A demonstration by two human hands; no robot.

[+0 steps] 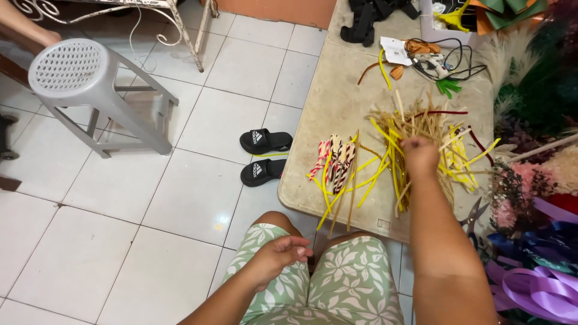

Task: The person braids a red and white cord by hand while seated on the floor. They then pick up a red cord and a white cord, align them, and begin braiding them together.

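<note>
My right hand (419,155) reaches into a loose pile of yellow, tan and dark red pipe cleaners (421,135) on a beige stone table (343,102), its fingers closed among the strands. My left hand (282,253) rests on my left knee above green floral shorts (349,283), fingers curled, holding nothing that I can see. Left of the pile lies a small bundle of red-and-white striped twisted pieces (334,161) with several yellow and tan strands across it.
A glue gun (428,63) with black cord, black items and orange scraps lie at the table's far end. Dried flowers and purple ribbon (539,289) crowd the right. Scissors (472,219) lie near the table's right edge. Black sandals (264,155) and a grey plastic stool (78,78) stand on white tiles.
</note>
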